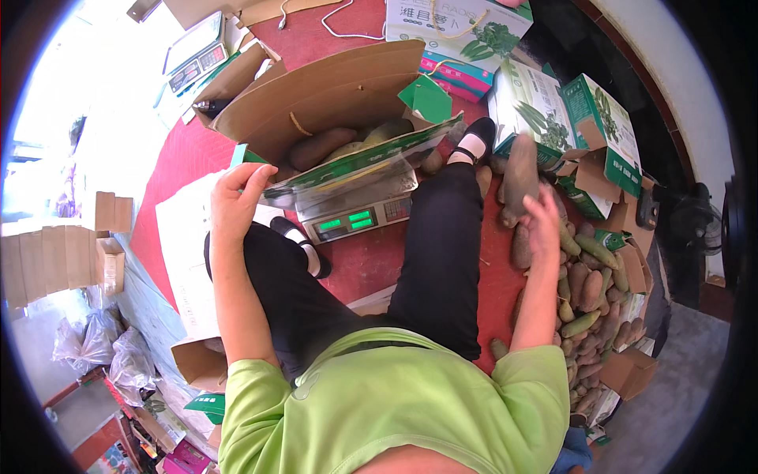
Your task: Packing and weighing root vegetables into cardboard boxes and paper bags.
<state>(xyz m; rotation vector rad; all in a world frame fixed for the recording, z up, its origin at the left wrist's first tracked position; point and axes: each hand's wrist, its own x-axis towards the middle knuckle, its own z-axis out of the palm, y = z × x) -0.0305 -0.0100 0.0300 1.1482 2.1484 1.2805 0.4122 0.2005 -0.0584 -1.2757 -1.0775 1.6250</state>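
Note:
My right hand [542,225] grips the lower end of a long, soil-brown radish [519,175], slightly blurred, held upright over the right-hand pile. At the left end of an open cardboard carton [316,95], my left hand [243,188] has thumb and fingers closed at its edge. Several radishes [320,148] lie inside, some brownish, some greener; the front panel hides part of them. The carton rests on a digital scale [347,224] with lit green displays, between my legs.
A big heap of radishes [588,288] spreads along my right side. White-and-green cartons [537,107] stand beyond my right foot. Another scale [196,55] sits at the far left. Flattened cardboard [51,265] and plastic bags [134,359] lie left. Red matting [355,272] covers the ground.

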